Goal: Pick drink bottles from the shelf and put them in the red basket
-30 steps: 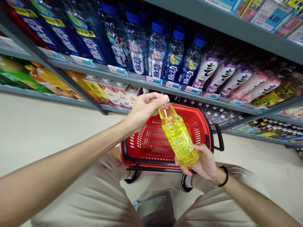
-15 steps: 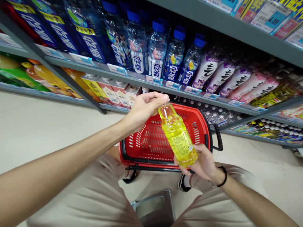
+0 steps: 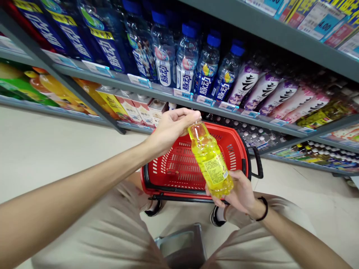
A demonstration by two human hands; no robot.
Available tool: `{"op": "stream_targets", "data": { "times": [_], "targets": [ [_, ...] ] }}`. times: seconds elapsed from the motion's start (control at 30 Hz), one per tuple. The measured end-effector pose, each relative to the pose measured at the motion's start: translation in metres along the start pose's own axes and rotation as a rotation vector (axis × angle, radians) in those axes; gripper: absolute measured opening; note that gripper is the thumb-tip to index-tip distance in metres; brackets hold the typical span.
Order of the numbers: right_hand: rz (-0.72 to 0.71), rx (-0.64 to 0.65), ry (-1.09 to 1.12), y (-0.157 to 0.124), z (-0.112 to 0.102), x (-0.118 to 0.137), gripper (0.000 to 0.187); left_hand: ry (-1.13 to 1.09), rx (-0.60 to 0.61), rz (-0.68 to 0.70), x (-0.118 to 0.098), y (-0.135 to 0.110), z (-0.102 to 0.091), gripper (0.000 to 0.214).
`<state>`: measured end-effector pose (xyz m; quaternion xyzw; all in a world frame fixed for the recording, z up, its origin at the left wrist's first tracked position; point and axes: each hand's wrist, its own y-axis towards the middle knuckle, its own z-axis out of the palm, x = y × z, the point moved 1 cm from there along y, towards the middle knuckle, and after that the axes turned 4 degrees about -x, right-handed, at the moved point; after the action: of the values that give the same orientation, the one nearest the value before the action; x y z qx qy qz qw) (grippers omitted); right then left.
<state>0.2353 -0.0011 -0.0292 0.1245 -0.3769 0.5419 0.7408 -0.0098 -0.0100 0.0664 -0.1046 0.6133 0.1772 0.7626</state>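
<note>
A clear bottle of yellow drink (image 3: 209, 158) is tilted between my two hands, its printed label facing up at me. My left hand (image 3: 175, 127) is closed around the cap end, and the fingers hide the cap. Under and beside the bottle's base, my right hand (image 3: 238, 192) grips the lower end, with a black band on the wrist. Below the bottle stands a red shopping basket (image 3: 179, 147) with slotted walls and a black handle (image 3: 258, 162) on its right side.
A grey shelf (image 3: 157, 89) runs across ahead, with blue-capped drink bottles (image 3: 186, 59), purple-and-white bottles (image 3: 266, 91) and cartons (image 3: 137, 108). Price tags (image 3: 228, 107) line its edge. A grey stool-like object (image 3: 182, 244) is between my legs.
Almost nothing differs. Both hands keep the same hold on the bottle, and the view has shifted very slightly.
</note>
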Motion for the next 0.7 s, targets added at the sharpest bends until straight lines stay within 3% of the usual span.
{"op": "stream_targets", "data": {
  "times": [0.7],
  "targets": [
    [0.047,-0.011,0.012,0.0051,-0.002,-0.0002,0.054,0.029,-0.024,-0.024,0.007,0.0074,-0.0076,0.043]
  ]
}}
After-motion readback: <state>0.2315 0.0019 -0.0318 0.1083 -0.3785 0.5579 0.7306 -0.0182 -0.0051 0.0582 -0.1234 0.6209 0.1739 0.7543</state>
